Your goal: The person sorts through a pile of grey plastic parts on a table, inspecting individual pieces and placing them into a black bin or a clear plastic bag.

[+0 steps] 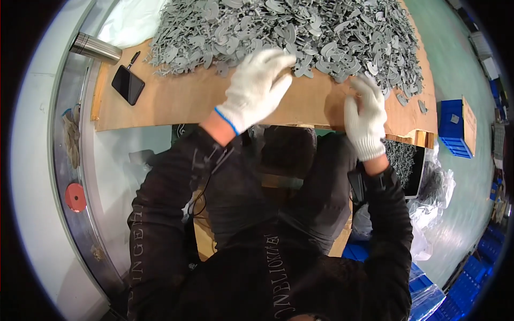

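A wide heap of small grey moulded parts (289, 32), many curved and some with thin stems, covers the far side of the brown work table (176, 104). My left hand (257, 88), in a white knitted glove with a blue cuff, is at the heap's near edge. Its fingers are stretched forward and the thumb stands apart, with no part visible between them. Farther right, my right hand (367, 115), gloved in white too, is over the table's near edge beside the heap. Its fingers are slightly bent, the thumb apart, and nothing shows in it.
A dark phone (128, 85) lies on the table's left, near a metal flask (96, 48). Below the table's right corner is a container of grey parts (401, 163) beside clear plastic wrap (436, 192). A blue crate (452, 125) stands on the green floor at right.
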Demonstrator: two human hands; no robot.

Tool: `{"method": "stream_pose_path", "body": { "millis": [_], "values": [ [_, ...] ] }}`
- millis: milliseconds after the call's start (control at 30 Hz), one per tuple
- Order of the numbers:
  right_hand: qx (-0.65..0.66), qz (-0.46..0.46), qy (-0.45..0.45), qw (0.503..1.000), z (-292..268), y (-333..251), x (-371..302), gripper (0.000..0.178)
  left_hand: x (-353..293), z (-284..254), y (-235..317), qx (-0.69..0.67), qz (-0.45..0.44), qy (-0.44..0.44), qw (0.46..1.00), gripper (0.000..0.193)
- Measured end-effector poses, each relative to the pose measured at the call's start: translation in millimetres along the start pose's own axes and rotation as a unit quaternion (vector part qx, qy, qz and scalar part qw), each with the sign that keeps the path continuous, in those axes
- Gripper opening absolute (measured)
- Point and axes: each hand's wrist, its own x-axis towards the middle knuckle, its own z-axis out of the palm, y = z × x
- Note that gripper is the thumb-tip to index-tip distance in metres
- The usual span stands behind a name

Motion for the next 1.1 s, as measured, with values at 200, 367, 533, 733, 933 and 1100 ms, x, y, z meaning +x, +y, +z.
{"method": "stream_pose_path", "body": {
  "millis": [200, 367, 533, 733, 933, 1100],
  "values": [
    [-0.095, 0.120, -0.003, 0.988, 33.3, -1.1, 37.9, 0.054, 50.2, 46.3, -14.8, 0.086, -0.053, 0.086, 0.991, 0.066],
    [-0.108, 0.002, -0.095, 0.990, 30.0, 0.1, 32.9, 0.055, 46.9, 42.9, -22.2, 0.110, -0.040, 0.031, 0.993, 0.058],
    [0.059, -0.060, -0.122, 0.989, 14.8, 0.9, 12.8, 0.039, 12.9, 27.5, -29.3, 0.053, 0.033, 0.052, 0.997, 0.042],
    [0.152, 0.063, -0.017, 0.986, 18.0, 11.0, 1.5, 0.030, -0.7, 25.0, -29.4, 0.073, -0.006, 0.115, 0.991, 0.034],
    [-0.002, -0.042, -0.075, 0.996, 7.3, -23.2, -6.6, 0.026, -3.3, 21.8, -29.7, 0.109, 0.004, 0.136, 0.985, 0.029],
    [0.126, -0.083, -0.088, 0.985, 12.0, -7.9, -6.3, 0.026, 1.7, 13.6, -5.3, 0.061, 0.126, 0.062, 0.988, 0.028]
  ]
}}
